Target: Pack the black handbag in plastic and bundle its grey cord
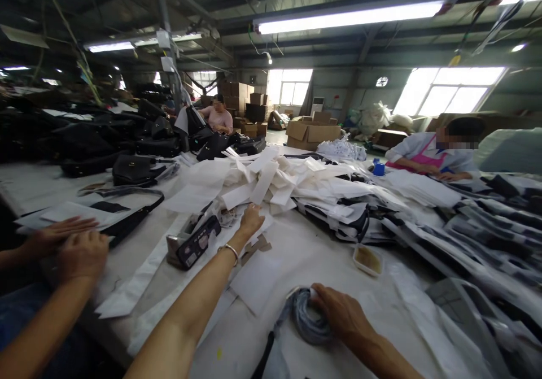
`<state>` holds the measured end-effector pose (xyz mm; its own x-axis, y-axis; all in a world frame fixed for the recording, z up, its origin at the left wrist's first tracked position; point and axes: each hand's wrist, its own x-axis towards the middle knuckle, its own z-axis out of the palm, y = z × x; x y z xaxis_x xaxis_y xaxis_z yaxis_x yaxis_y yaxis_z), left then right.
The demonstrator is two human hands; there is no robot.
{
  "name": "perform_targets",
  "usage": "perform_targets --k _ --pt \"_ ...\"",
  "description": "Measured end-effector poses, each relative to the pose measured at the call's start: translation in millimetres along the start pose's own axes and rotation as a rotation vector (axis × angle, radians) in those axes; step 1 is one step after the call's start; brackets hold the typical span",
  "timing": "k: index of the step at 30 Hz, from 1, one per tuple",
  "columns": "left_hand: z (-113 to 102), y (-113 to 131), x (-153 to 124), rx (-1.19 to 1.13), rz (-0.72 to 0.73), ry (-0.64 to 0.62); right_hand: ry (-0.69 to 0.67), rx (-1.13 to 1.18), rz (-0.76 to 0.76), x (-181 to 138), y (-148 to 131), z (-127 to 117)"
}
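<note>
My left hand (pixel 253 219), with a bracelet at the wrist, reaches forward to the front of a heap of white paper strips. Its fingers are curled closed at the lower end of one white paper strip (pixel 265 182). Nearer to me, my right hand (pixel 339 310) grips the edge of a coiled strap (pixel 309 319) that looks wrapped in clear plastic. A dark strap end trails from the coil toward the near table edge. Between my arms, a white sheet (pixel 256 280) lies flat beside torn brown card (pixel 257 247).
At left, a co-worker's hands (pixel 80 243) press papers on a black bag (pixel 135 212). A printed box (pixel 195 243) stands beside my left forearm. A small dish (pixel 367 259) and stacked bag pieces (pixel 486 226) lie right. Another person (pixel 432 153) sits across the table.
</note>
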<state>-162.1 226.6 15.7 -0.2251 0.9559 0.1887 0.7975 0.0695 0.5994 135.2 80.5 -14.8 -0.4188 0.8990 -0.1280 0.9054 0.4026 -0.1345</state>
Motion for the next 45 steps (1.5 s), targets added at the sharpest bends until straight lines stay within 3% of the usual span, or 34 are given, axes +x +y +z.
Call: perform_targets --k 3,7,12,17,24,28,31,34,39,42,45 --pt "15 -4 23 0.067 -0.031 0.021 -0.004 -0.037 0.007 0 1 4" --pt "41 -14 28 0.145 -0.013 -0.007 -0.043 -0.149 0.036 9 -5 -13" --pt "61 -33 25 0.194 0.082 -0.087 -0.09 -0.142 0.098 54 7 -32" --pt "54 -44 29 0.184 0.163 -0.155 -0.08 -0.117 0.095 80 19 -33" --pt "40 -39 38 0.176 0.194 -0.224 -0.048 -0.053 0.08 77 18 -33" --pt "25 -26 36 0.146 0.19 -0.247 -0.078 0.048 0.048 69 28 -54" --pt "11 -15 17 0.083 0.218 -0.241 -0.027 0.213 0.038 38 40 -75" --pt "-2 -7 -22 -0.013 0.283 -0.311 0.055 0.334 0.033 -13 50 -83" --pt "-9 6 -107 -0.186 0.343 -0.48 0.073 0.313 0.028 -88 56 -51" --pt "1 20 -147 -0.248 0.399 -0.567 0.06 0.246 -0.05 -99 52 -28" --pt "11 31 -161 -0.26 0.428 -0.556 0.125 0.2 -0.172 -89 35 -18"
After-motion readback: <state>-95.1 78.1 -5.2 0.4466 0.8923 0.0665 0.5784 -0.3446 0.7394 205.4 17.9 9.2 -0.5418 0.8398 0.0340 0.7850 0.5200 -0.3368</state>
